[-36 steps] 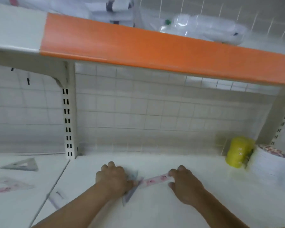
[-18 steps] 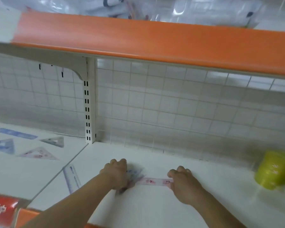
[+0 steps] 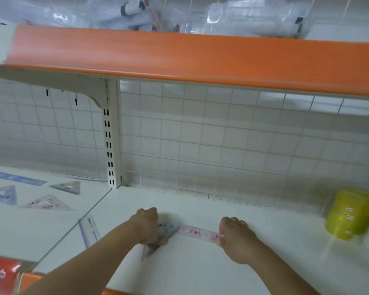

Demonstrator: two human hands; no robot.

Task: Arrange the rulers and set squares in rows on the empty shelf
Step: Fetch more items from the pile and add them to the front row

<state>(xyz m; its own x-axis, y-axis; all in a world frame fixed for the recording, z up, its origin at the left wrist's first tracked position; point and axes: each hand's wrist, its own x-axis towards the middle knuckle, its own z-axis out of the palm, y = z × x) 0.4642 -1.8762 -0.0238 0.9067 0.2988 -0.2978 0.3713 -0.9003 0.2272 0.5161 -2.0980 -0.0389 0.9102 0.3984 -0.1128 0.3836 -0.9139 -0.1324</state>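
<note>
Pink ruler (image 3: pixel 197 232) in right hand (image 3: pixel 237 238)

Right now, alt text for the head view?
On a white shelf, the left hand grips a set square and the right hand pinches the end of a pink ruler lying flat. A yellow roll stands at the right.
</note>
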